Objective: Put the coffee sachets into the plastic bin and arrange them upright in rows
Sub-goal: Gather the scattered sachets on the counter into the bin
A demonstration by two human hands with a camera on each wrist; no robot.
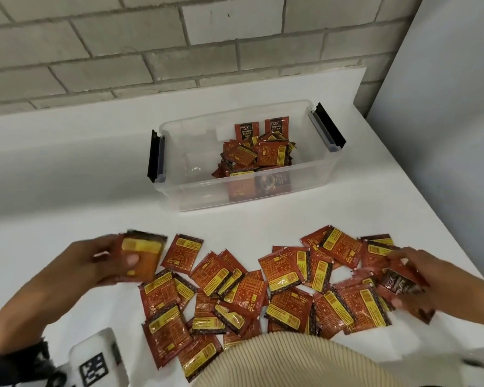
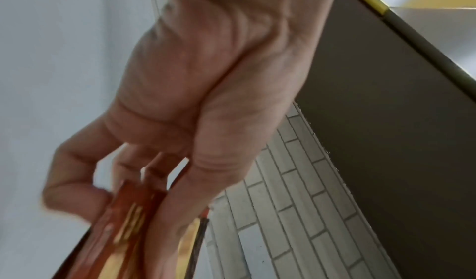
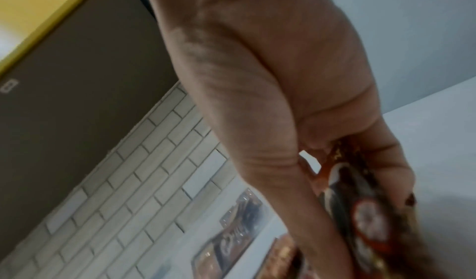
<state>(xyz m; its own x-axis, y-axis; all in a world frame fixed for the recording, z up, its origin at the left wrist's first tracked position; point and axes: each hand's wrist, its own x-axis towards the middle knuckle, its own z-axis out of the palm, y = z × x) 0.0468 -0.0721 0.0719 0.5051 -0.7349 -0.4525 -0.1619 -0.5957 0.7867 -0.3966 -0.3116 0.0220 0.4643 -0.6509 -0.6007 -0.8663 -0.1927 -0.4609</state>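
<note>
Loose sachets (image 1: 235,289) on the bench (image 1: 67,191) are best squared into the stack (image 1: 141,256) pinched by the left hand (image 1: 106,261), matched by the right hand (image 1: 411,277) pinching its own sachets (image 1: 400,283), before upright placement in the plastic bin (image 1: 185,196).

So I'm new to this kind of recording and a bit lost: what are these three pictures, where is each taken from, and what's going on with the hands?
There is no machine here: a person works with two bare hands and wears three cameras. The wide picture comes from a camera on the head, looking down at a white table. The other two come from cameras on the wrists, looking along each palm, so they appear tilted and blurred.

On the table stands a clear plastic bin with some coffee sachets already in its right half, two upright at the back, the others leaning or lying loosely. Nearer the person, many loose sachets lie scattered and overlapping.

The left hand holds a small stack of sachets, seen edge-on from its wrist camera. The right hand grips sachets at the pile's right end.
</note>
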